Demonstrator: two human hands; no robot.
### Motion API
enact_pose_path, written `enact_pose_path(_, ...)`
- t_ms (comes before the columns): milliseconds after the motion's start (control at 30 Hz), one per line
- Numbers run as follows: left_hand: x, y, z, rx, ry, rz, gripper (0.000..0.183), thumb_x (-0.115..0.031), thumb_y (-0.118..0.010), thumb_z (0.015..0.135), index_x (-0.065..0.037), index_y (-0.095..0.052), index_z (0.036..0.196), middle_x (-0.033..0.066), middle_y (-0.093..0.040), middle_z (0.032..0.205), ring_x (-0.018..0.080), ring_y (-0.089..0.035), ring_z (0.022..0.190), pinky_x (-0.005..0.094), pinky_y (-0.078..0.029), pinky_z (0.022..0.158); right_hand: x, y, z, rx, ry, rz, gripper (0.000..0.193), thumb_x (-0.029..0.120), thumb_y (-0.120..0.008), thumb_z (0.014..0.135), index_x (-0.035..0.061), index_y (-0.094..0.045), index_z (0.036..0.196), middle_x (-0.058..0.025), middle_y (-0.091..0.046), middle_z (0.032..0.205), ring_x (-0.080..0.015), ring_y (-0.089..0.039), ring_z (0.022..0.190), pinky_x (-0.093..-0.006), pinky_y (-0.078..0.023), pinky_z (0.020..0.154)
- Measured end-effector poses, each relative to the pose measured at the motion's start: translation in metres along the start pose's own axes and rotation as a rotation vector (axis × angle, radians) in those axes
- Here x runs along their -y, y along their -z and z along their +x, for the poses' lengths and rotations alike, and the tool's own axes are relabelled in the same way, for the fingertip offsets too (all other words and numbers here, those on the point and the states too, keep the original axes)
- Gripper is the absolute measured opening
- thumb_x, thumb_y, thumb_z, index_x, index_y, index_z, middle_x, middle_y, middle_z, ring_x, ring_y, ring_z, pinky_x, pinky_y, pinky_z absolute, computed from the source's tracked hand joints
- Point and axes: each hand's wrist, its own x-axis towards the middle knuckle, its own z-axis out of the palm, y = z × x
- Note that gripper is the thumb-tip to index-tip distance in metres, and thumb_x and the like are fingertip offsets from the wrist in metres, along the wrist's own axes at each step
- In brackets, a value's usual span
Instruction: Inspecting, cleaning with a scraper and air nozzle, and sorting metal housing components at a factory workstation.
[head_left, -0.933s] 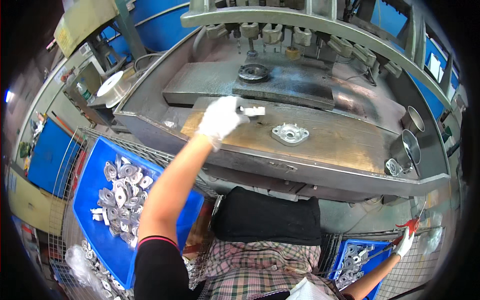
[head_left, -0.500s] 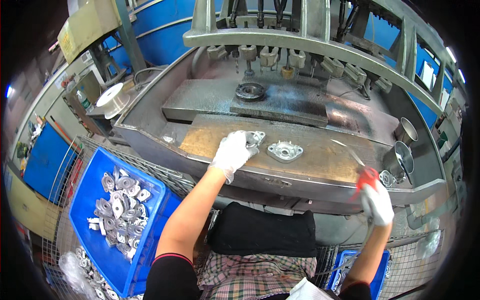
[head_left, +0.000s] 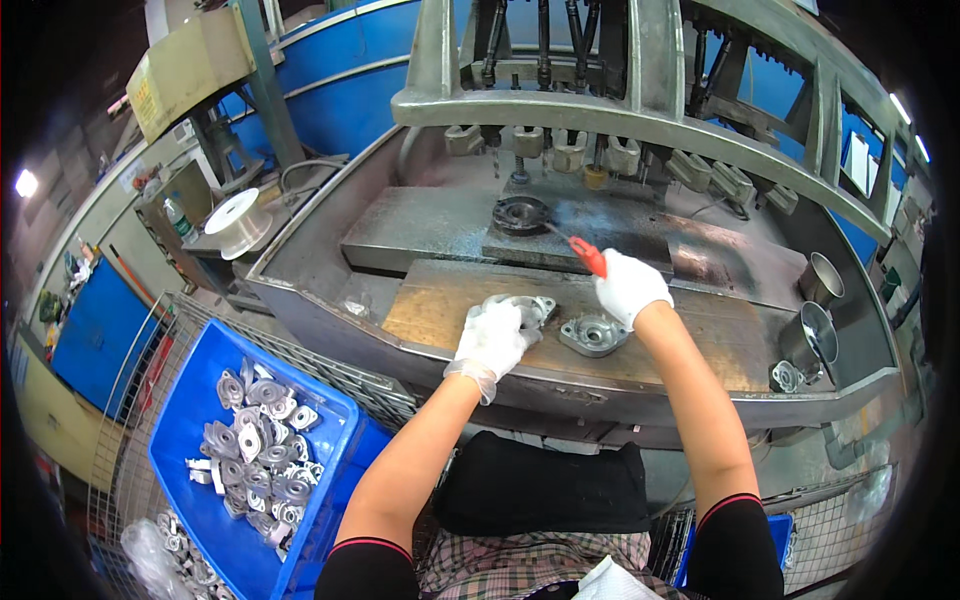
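- The hands are apart from each other, both in white gloves.
- The left hand (head_left: 492,338) is closed, fingers curled over a flanged casting (head_left: 541,307) at the wooden board (head_left: 440,295); I cannot tell whether that piece touches the wood.
- The right hand (head_left: 632,287) is clenched around a red-handled tool (head_left: 588,257), its thin tip toward the black ring fixture (head_left: 521,215).
- A second casting (head_left: 594,335) lies on the board, between the held piece and the right forearm.

Factory workshop, multi-spindle machine (head_left: 640,118), blue bin (head_left: 338,410) of metal parts (head_left: 255,450)
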Motion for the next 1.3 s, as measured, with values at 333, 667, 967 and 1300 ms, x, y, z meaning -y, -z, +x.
enact_pose_path(333,0.006,0.006,0.009,-0.031,0.072,0.074,0.014,-0.023,-0.073,0.078,-0.014,-0.077,0.088,0.0076,-0.073,0.103,0.0303,-0.064,0.106,0.0415,-0.049,0.091,-0.020,0.004,-0.036,-0.044,0.026,0.135,0.030,0.031,-0.058,0.092,0.0053,-0.059,0.108,-0.0228,-0.070,0.098,-0.0428,-0.066,0.093,-0.0505,-0.052,0.081)
enact_pose_path(667,0.036,0.009,0.123,-0.340,0.205,-0.211,0.025,-0.021,-0.070,0.084,0.004,-0.071,0.088,0.0289,-0.069,0.087,0.0443,-0.068,0.088,0.0468,-0.051,0.083,-0.158,-0.003,-0.141,-0.378,-0.312,0.939,0.030,0.013,-0.071,0.089,-0.0009,-0.064,0.114,-0.0030,-0.068,0.084,-0.0108,-0.059,0.062,-0.0259,-0.047,0.061)
enact_pose_path(967,0.058,-0.032,0.187,-0.165,0.471,-0.120,0.031,-0.022,-0.070,0.086,-0.006,-0.073,0.112,0.0198,-0.070,0.118,0.0352,-0.066,0.111,0.0389,-0.052,0.094,-0.199,-0.017,-0.161,-0.335,-0.449,1.256,0.019,0.013,-0.068,0.092,0.0005,-0.062,0.105,-0.0019,-0.060,0.067,-0.0076,-0.043,0.046,-0.0259,-0.033,0.045)
enact_pose_path(1300,0.051,-0.014,0.180,0.011,0.196,0.391,0.043,-0.039,-0.079,0.081,-0.018,-0.073,0.117,0.0125,-0.071,0.116,0.0319,-0.065,0.113,0.0394,-0.050,0.097,-0.193,-0.013,-0.161,-0.343,-0.433,1.263,0.019,0.014,-0.067,0.092,-0.0001,-0.060,0.102,-0.0012,-0.055,0.060,-0.0083,-0.042,0.042,-0.0251,-0.031,0.043)
